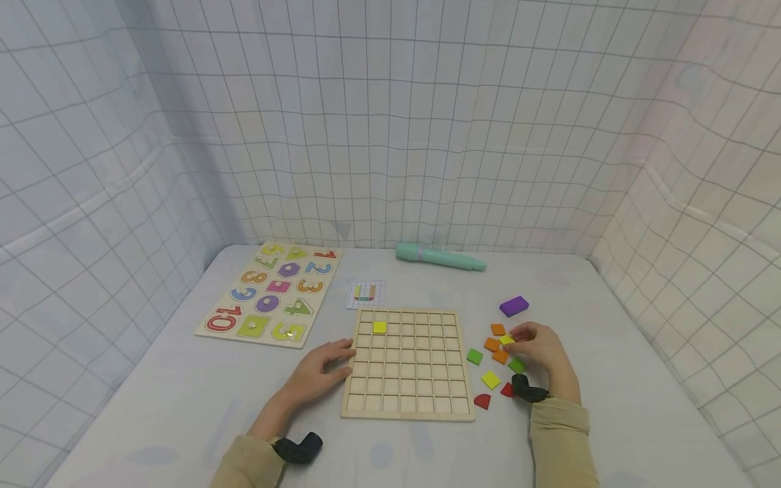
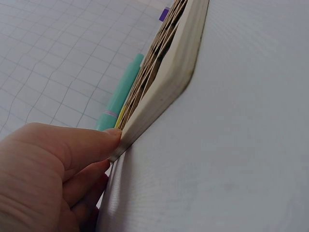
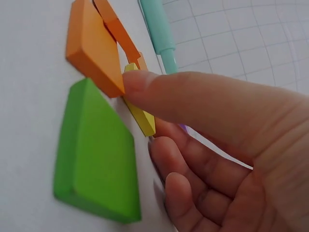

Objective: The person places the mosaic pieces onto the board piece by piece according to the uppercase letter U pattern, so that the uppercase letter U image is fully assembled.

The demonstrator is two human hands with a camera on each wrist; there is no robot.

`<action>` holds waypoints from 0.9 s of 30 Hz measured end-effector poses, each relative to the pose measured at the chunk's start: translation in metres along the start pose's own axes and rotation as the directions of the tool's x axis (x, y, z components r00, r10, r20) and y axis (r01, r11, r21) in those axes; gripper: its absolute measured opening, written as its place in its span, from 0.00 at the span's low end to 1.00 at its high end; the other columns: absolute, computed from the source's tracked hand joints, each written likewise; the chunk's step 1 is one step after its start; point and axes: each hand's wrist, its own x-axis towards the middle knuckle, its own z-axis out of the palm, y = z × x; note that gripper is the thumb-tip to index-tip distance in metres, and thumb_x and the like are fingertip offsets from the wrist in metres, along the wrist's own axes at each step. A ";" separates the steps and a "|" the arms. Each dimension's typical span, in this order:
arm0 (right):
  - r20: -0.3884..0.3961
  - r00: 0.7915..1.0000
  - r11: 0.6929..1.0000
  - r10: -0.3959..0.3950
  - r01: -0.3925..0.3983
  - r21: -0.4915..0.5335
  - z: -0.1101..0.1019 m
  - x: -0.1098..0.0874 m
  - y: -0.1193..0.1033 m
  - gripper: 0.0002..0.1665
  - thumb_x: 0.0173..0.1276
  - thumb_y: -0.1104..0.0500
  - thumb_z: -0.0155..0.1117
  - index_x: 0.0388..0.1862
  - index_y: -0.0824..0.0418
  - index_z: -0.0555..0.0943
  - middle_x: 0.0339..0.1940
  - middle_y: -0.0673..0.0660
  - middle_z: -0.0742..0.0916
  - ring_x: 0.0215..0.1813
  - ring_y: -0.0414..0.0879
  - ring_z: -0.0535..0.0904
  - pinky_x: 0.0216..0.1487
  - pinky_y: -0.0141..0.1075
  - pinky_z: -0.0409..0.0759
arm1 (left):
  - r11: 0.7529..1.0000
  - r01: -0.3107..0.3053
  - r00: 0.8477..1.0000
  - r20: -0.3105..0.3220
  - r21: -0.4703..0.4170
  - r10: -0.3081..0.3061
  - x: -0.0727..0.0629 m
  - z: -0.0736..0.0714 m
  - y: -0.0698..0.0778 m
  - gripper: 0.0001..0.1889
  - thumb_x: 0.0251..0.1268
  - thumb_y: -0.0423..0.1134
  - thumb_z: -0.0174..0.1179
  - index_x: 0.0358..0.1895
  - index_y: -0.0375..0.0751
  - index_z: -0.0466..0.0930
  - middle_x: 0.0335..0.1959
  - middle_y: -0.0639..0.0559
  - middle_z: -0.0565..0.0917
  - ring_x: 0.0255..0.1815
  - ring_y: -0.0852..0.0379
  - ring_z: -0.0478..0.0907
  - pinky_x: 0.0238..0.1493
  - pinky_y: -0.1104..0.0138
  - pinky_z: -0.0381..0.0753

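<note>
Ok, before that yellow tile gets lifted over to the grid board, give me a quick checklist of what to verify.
1. Right hand pinches the yellow tile: ok, thumb and fingers close on its edges in the right wrist view.
2. Tile free of its neighbours: not ok, it touches the orange tile beside it.
3. Grid board steadied: ok, the left hand grips its left edge.
4. Free cells on the board: ok, only one yellow square sits in it.
5. Pattern card in sight: ok, it lies just behind the board.
6. Which cell the card calls for: cannot tell, print too small.
</note>
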 end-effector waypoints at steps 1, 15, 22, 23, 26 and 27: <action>-0.001 1.000 1.000 0.000 0.000 0.000 0.000 0.000 -0.001 0.25 0.52 0.55 0.74 0.45 0.67 0.78 0.41 0.61 0.83 0.43 0.53 0.77 0.45 0.45 0.77 | 1.000 0.001 1.000 0.001 0.000 -0.001 0.000 0.000 0.000 0.18 0.59 0.37 0.63 0.52 0.36 0.80 0.62 0.43 0.74 0.65 0.43 0.66 0.70 0.51 0.57; -0.015 1.000 1.000 0.005 -0.005 0.013 0.001 -0.002 -0.002 0.21 0.55 0.60 0.71 0.45 0.67 0.77 0.41 0.61 0.82 0.44 0.54 0.76 0.47 0.45 0.78 | 1.000 0.018 1.000 0.000 -0.013 -0.018 -0.001 0.000 0.002 0.18 0.59 0.36 0.63 0.52 0.35 0.80 0.61 0.43 0.74 0.65 0.44 0.66 0.70 0.53 0.56; 0.002 0.999 0.999 0.041 -0.041 0.025 -0.002 -0.002 -0.001 0.21 0.56 0.58 0.70 0.47 0.66 0.77 0.43 0.61 0.82 0.46 0.54 0.76 0.48 0.46 0.78 | 1.000 0.023 1.000 0.006 0.005 -0.023 -0.001 0.000 0.001 0.18 0.60 0.38 0.63 0.53 0.37 0.80 0.62 0.44 0.73 0.66 0.43 0.65 0.69 0.49 0.58; 0.003 0.999 0.999 0.042 -0.042 0.026 -0.002 -0.002 -0.001 0.22 0.57 0.58 0.69 0.48 0.66 0.77 0.44 0.62 0.82 0.46 0.55 0.75 0.49 0.46 0.78 | 1.000 0.024 1.000 0.006 0.002 -0.024 -0.001 0.001 0.001 0.18 0.60 0.37 0.63 0.53 0.37 0.79 0.62 0.44 0.73 0.66 0.43 0.65 0.69 0.49 0.58; 0.002 1.000 0.999 0.028 -0.028 0.038 -0.004 -0.001 -0.003 0.22 0.59 0.57 0.68 0.50 0.66 0.77 0.46 0.64 0.81 0.49 0.57 0.75 0.51 0.49 0.77 | 1.000 0.026 1.000 0.003 -0.001 -0.026 0.000 0.001 0.001 0.18 0.59 0.37 0.63 0.54 0.36 0.79 0.62 0.45 0.73 0.66 0.44 0.65 0.69 0.50 0.58; -0.004 1.000 0.999 0.024 -0.024 0.044 -0.004 0.000 -0.004 0.22 0.59 0.57 0.68 0.50 0.66 0.77 0.47 0.64 0.81 0.49 0.57 0.75 0.52 0.49 0.77 | 1.000 0.024 1.000 0.002 0.001 -0.024 0.000 0.001 0.001 0.18 0.59 0.37 0.63 0.54 0.36 0.79 0.62 0.45 0.73 0.66 0.44 0.65 0.69 0.50 0.58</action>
